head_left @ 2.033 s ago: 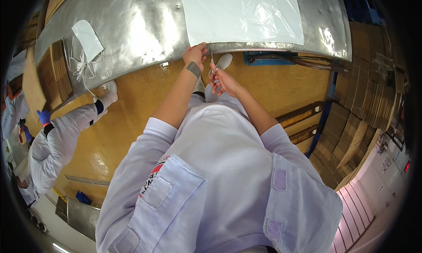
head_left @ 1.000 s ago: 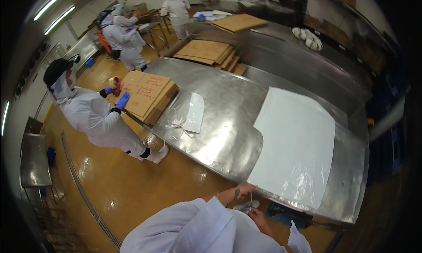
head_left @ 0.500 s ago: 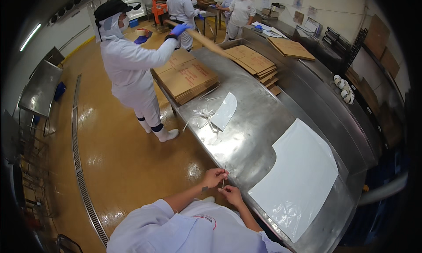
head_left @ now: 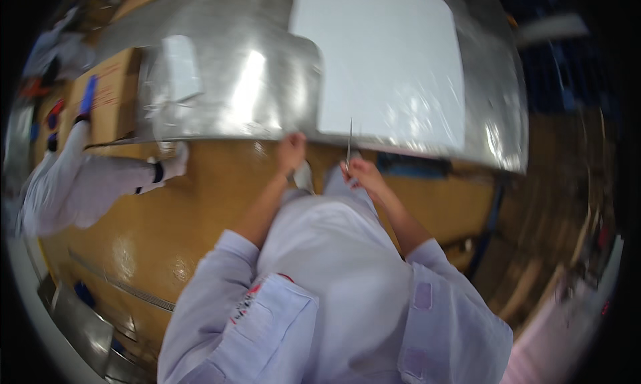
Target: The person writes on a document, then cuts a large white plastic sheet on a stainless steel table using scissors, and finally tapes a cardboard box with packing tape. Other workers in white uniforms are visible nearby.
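Note:
In my right hand [head_left: 362, 173] a thin, dark, pointed rod [head_left: 349, 144] stands up from the pinched fingers. Its exact kind is too fine to make out. My left hand [head_left: 292, 152] is closed beside the near edge of the steel table [head_left: 220, 110], apart from the right; whatever it may hold is hidden. Ahead of my right hand, a large white plastic sheet [head_left: 394, 64] lies flat on the table. Further left lie a smaller folded white plastic piece [head_left: 181, 67] and a loose bunch of white ties [head_left: 157, 114].
A stack of flat brown cardboard [head_left: 110, 100] sits at the table's left end. A co-worker in white [head_left: 80, 190] with blue gloves stands there. Blue crates [head_left: 567, 77] are at the right. Below the table edge a dark blue thing [head_left: 414, 165] shows.
My view has swung down and to the right. My hands, formerly together on the rod, are now apart, and the rod is in my right hand alone.

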`<state>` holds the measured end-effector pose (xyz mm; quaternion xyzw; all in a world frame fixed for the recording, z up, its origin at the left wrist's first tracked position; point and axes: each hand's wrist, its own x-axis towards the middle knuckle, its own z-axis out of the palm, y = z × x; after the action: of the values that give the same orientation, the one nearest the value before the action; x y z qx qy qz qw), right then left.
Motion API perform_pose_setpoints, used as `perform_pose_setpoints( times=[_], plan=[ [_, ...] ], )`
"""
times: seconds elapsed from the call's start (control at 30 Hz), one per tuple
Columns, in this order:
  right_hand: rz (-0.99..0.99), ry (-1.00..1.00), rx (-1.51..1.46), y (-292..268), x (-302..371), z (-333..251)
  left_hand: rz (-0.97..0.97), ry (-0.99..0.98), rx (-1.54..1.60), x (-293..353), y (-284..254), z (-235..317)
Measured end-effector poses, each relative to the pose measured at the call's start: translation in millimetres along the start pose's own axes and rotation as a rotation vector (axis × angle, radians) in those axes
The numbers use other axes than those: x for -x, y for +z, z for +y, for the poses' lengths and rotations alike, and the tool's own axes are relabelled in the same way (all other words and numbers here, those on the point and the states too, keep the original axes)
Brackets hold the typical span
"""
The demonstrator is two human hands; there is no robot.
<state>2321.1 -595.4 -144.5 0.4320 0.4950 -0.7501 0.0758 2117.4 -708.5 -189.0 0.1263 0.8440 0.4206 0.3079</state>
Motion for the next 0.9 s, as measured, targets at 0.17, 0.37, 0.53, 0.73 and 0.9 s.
perform_pose_setpoints(
  times=[0.17,0.37,0.53,0.73,0.9],
  plan=[
    [0.186,0.083,-0.274,-16.1,53.7,19.1,0.03,-0.073,-0.22,-9.5,50.3,73.7],
    [0.199,0.102,-0.432,-3.3,46.1,51.8,-0.04,0.033,-0.345,-17.7,70.9,75.5],
    [0.038,0.159,-0.437,2.8,29.9,38.3,-0.157,-0.313,0.502,-20.4,79.7,70.9],
    [-0.12,0.255,-0.343,-3.0,12.4,30.6,-0.18,-0.509,0.53,-5.4,73.6,73.0],
    [-0.138,0.243,-0.316,-4.0,-1.0,23.4,-0.276,-0.589,0.54,-15.2,72.0,54.6]
  ],
)
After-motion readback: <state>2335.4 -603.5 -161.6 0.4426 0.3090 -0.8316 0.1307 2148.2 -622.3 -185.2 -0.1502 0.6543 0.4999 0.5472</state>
